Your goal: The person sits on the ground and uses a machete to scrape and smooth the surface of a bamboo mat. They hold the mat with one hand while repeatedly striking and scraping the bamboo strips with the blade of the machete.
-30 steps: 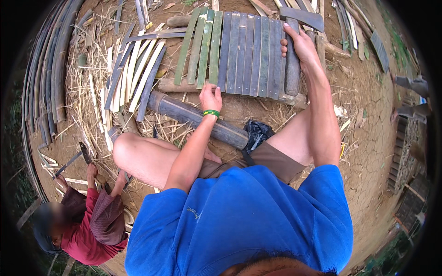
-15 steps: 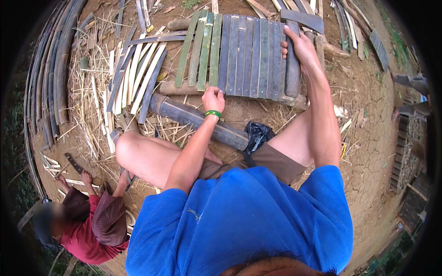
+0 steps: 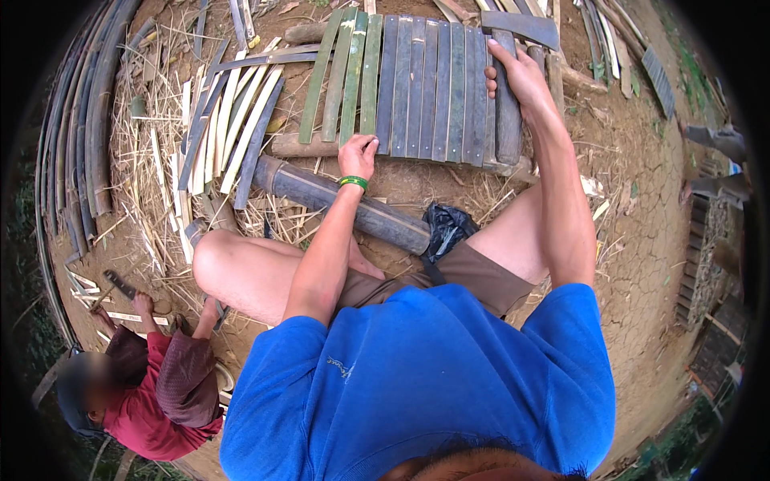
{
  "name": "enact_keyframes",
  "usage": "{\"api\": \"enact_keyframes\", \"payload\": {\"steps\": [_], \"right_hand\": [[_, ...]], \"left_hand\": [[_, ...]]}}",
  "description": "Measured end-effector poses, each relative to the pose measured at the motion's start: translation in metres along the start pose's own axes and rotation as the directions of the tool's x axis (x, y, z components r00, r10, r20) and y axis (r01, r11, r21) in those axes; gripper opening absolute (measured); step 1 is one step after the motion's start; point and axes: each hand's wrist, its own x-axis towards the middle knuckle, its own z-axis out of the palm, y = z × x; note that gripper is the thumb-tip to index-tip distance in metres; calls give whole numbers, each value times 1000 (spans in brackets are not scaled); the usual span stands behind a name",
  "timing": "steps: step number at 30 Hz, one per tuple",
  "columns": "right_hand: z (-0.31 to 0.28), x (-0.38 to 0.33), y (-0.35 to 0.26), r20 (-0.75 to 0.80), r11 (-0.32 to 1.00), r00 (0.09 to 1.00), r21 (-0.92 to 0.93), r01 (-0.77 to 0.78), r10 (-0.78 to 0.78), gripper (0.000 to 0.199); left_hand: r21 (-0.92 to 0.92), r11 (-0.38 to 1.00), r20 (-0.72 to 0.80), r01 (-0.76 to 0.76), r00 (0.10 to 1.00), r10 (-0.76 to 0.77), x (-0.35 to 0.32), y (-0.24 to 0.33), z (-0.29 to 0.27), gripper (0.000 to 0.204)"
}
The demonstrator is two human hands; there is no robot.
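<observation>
My right hand is wrapped around the dark handle of an axe, whose metal head is at the far end. The handle lies along the right side of a row of dark bamboo slats. Several green bamboo slats lie at the left of this row, more loosely spaced. My left hand is closed in a pinch at the near ends of the green slats, beside the first dark slat. What its fingertips hold, if anything, is too small to make out. The slats rest across a round pole.
A thick bamboo tube lies before my legs, with a black plastic bag at its right end. Split strips are piled at the left, near long bamboo poles. A person in red sits lower left, holding a blade.
The view has shifted slightly, so the slats sit higher in the picture. My left hand has moved a little left along the slat ends. The other person's blade has tilted flatter.
</observation>
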Motion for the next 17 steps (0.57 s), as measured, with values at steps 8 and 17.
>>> {"api": "enact_keyframes", "payload": {"steps": [8, 17], "right_hand": [[10, -3, 1, 8, 998, 1000, -62, -6, 7, 29], [21, -6, 10, 46, 961, 998, -269, 56, -45, 35]], "left_hand": [[141, 977, -38, -159, 985, 166, -1, 6, 1, 15], [154, 960, -57, -232, 968, 243, -5, 2, 5, 15]]}}
